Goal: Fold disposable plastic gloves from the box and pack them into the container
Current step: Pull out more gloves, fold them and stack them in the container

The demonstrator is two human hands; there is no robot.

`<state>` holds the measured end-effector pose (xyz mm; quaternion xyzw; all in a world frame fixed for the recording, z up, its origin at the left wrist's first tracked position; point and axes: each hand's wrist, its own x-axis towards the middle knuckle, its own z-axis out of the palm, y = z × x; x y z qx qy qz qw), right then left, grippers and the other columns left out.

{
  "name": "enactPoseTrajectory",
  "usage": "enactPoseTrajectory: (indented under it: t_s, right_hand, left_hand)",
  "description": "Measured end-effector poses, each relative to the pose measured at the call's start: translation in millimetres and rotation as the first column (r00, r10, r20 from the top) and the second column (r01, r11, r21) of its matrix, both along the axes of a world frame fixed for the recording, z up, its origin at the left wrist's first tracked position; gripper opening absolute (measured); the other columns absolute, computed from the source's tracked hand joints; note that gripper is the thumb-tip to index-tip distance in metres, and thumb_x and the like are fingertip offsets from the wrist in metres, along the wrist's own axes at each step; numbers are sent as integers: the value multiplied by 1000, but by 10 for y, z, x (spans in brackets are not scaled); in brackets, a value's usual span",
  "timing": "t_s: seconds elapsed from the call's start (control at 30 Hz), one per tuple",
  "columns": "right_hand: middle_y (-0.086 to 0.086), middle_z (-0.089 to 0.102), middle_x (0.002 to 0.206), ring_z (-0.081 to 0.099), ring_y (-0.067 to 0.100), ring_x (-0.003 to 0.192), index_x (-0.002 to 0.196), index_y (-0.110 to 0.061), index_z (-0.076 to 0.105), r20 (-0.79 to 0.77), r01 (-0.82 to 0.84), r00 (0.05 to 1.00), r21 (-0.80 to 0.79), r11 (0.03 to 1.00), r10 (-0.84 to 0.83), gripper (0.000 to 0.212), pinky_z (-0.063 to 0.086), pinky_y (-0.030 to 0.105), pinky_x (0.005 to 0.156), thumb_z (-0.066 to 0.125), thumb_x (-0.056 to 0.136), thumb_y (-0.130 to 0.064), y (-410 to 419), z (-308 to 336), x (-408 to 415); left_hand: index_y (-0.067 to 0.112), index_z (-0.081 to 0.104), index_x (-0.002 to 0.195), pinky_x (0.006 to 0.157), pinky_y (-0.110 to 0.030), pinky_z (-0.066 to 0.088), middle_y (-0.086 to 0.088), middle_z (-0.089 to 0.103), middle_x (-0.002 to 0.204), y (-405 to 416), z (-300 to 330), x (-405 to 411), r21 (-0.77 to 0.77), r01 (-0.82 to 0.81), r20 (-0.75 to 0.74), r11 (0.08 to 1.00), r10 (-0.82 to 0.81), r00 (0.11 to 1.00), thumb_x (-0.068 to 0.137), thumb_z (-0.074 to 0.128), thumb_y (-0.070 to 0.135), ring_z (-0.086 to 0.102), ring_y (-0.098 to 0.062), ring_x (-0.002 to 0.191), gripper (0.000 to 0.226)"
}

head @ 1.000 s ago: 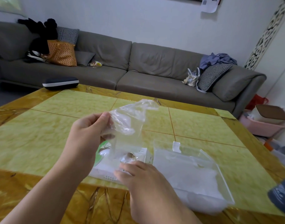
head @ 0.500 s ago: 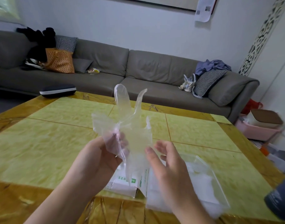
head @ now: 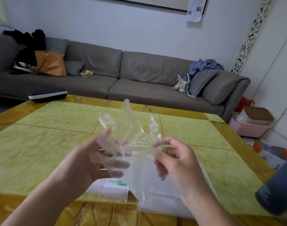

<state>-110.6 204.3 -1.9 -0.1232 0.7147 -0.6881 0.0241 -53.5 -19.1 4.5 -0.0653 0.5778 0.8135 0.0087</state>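
A clear plastic glove [head: 131, 132] hangs in the air above the table, its fingers pointing up and its cuff drooping down. My left hand [head: 97, 159] holds its left side, fingers curled behind the film. My right hand [head: 173, 157] pinches its right edge between thumb and forefinger. Below my hands the white glove box [head: 113, 188] with a green label lies on the table. To its right stands the clear plastic container [head: 164, 204], mostly hidden behind the glove and my right arm.
The yellow-green table [head: 50, 144] stretches ahead. A dark case [head: 47, 94] lies at its far left corner. A dark grey cylinder [head: 278, 190] stands at the right edge. A grey sofa [head: 139, 79] lies beyond, and a pink bin [head: 247, 128] sits on the floor at right.
My right hand rose from beside the glove and took its right edge. Both hands pulled apart and spread the glove wider. The view tilted up slightly.
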Motion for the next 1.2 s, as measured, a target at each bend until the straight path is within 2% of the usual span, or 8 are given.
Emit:
enactPoseTrajectory:
  t_s: [0.1, 0.27, 0.43, 0.67, 0.8, 0.9, 1.0, 1.2]
  right_hand:
    - [15, 63, 64, 52, 25, 50, 99, -5, 71, -16, -9, 1000, 29, 1000, 9, 11, 43, 31, 45, 66, 94, 3, 56, 7, -38]
    - [13, 62, 65, 53, 24, 54, 99, -6, 72, -14, -4, 1000, -7, 1000, 4, 10, 44, 31, 48, 77, 90, -5, 185, 44, -114]
    - [8, 66, 77, 62, 22, 64, 108, -2, 73, 226, 54, 974, -245, 968, 2, 27, 55, 35, 57, 81, 83, -7, 270, 33, -174]
    - [5, 68, 69, 57, 17, 56, 101, -3, 73, 99, 172, 976, 207, 963, -196, 16, 47, 30, 51, 81, 88, -6, 736, 33, -355]
    - [1, 73, 68, 54, 9, 46, 95, -17, 73, 59, 124, 983, 492, 862, -175, 11, 44, 22, 46, 82, 90, -15, 804, -1, -380]
    - [0, 78, 81, 64, 8, 52, 97, -23, 71, 46, 108, 986, 565, 818, -162, 18, 51, 23, 50, 84, 86, -18, 785, -41, -404]
    - [-3, 75, 88, 73, 13, 63, 93, -27, 68, -19, 153, 983, 635, 757, -183, 26, 54, 28, 52, 89, 80, -21, 772, -120, -447]
    - [-3, 66, 89, 67, 14, 72, 85, -25, 63, -123, 215, 974, 755, 619, -188, 26, 56, 33, 59, 87, 81, -18, 821, -216, -500]
  left_hand:
    - [-5, 74, 105, 69, -43, 64, -26, 74, 110, -1, -37, -23, -213, 18, 41, 977, -10, 999, 88, 71, 16, 75, -41, 86, 28]
    - [-6, 75, 100, 63, -37, 63, -28, 74, 102, 40, -78, -15, -171, 0, 35, 985, 6, 999, 83, 66, 10, 73, -34, 78, 26]
    - [2, 78, 83, 60, -40, 64, -27, 75, 96, 223, -63, 9, -127, -106, 30, 986, 110, 993, 98, 51, -7, 73, -34, 72, 33]
    - [18, 75, 99, 88, -44, 55, -12, 74, 96, 219, 38, 6, -333, -420, -235, 844, 357, 904, 97, 63, 9, 68, -29, 91, 15]
    - [32, 72, 100, 79, -27, 56, 13, 73, 96, 611, 327, 54, -633, -335, -459, 698, 9, 888, 96, 63, 16, 68, -6, 90, 18]
    - [37, 69, 104, 78, -21, 55, 19, 69, 95, 1023, 177, -192, -921, -101, -215, 375, -276, 937, 101, 57, 26, 65, 0, 86, 18]
    - [36, 60, 122, 87, -33, 55, 10, 62, 114, 1286, -259, -458, -987, 114, 75, 108, -313, 947, 102, 48, 31, 63, -11, 93, 24]
    - [31, 60, 127, 89, -30, 55, 4, 64, 121, 1374, -498, -708, -926, 364, 312, 104, -332, 890, 99, 56, 25, 65, -13, 97, 29]
